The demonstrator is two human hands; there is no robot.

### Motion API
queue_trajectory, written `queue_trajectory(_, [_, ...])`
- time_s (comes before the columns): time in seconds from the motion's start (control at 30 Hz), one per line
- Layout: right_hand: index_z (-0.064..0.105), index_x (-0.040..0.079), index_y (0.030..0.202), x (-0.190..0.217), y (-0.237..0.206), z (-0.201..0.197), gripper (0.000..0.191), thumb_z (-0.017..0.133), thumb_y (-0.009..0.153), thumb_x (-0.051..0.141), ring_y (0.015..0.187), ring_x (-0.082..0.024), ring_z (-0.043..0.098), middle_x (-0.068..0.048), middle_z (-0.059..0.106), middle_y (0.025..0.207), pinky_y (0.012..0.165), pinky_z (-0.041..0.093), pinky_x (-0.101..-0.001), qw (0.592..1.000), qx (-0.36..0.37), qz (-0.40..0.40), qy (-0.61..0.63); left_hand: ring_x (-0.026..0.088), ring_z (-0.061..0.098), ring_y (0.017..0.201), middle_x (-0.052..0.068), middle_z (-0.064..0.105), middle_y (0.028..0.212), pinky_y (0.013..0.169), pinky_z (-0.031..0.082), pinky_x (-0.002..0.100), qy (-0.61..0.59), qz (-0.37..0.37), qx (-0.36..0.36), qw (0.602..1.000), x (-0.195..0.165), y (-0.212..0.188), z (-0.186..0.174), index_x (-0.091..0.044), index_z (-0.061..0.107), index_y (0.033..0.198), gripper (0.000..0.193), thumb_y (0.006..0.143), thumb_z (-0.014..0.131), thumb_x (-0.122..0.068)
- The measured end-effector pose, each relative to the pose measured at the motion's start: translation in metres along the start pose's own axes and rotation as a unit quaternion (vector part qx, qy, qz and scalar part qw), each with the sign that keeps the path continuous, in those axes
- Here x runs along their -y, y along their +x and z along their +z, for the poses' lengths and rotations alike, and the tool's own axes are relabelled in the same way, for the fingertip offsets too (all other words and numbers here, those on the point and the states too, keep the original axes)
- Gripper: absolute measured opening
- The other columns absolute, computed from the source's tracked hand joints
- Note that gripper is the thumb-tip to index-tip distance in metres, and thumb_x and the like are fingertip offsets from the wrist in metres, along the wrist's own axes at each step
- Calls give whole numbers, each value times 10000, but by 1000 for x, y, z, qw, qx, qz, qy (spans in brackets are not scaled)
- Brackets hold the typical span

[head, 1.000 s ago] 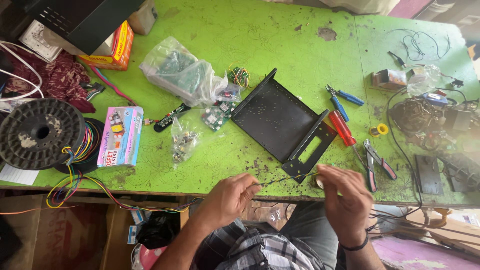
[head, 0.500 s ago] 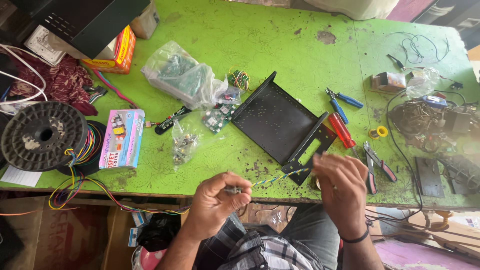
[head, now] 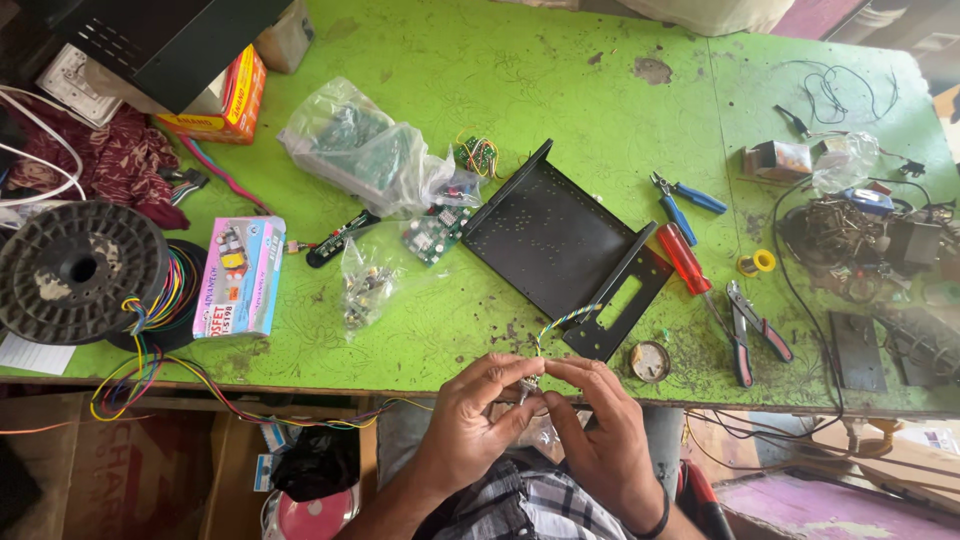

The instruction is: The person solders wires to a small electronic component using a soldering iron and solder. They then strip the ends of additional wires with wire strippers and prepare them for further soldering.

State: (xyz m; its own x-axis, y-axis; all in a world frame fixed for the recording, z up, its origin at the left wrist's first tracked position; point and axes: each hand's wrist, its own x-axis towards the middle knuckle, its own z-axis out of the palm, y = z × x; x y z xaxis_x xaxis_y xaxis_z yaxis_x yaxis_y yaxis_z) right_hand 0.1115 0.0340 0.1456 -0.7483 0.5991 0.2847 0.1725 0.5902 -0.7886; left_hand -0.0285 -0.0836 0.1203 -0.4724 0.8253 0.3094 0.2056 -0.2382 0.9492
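My left hand (head: 478,412) and my right hand (head: 597,432) meet fingertip to fingertip at the near edge of the green table (head: 560,80). Between them they pinch a small metal part with a short twisted bundle of yellow, blue and white wires (head: 560,322) that arcs up over the table edge. Just beyond the hands lies a black metal chassis plate (head: 555,240) with a slotted flange. A small round tin (head: 650,361) sits right of the hands.
A red-handled screwdriver (head: 683,258), blue cutters (head: 680,200) and pliers (head: 750,335) lie to the right. A black wire spool (head: 75,272) with coloured wires, a pink box (head: 240,277) and plastic bags of circuit boards (head: 365,155) lie left. Tangled wires and parts (head: 860,225) crowd the far right.
My two hands have come together at the table edge; earlier they were apart with the wire stretched between them. The view has shifted slightly.
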Motion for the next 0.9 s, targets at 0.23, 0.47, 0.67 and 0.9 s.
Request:
queue_trajectory(0.23, [679, 18, 1195, 9, 4, -2, 376, 759, 834, 84, 1043, -291, 732, -139, 748, 1132, 891, 557, -362, 1000, 3, -9, -7, 246, 722, 1163, 173, 631, 1378, 967, 617, 320, 14, 6, 37, 999, -4, -1, -3, -38, 524, 1479, 600, 911, 555, 150])
queue_trajectory(0.47, [684, 24, 1159, 0, 0, 3, 414, 827, 774, 77, 976, -255, 735, -127, 736, 1097, 834, 579, -339, 999, -19, -20, -27, 288, 704, 1188, 229, 581, 1443, 991, 594, 375, 21, 20, 66, 997, -1, -12, 4, -61, 374, 1595, 747, 882, 454, 148])
queue_trajectory(0.67, [676, 25, 1139, -9, -6, -17, 284, 720, 859, -3, 1030, -241, 763, -132, 749, 1137, 868, 611, -323, 990, 68, -79, 93, 167, 684, 856, 46, 713, 983, 717, 561, 296, 258, -41, 68, 963, 26, -4, -2, -140, 645, 1292, 313, 984, 643, -88])
queue_trajectory(0.9, [728, 25, 1095, -42, 35, -40, 244, 685, 856, 0, 922, -216, 737, -114, 767, 1021, 825, 573, -328, 999, -32, -23, -22, 299, 644, 714, 101, 677, 773, 635, 500, 436, 431, 62, -77, 897, 17, 12, -35, -132, 720, 838, 212, 862, 713, -342])
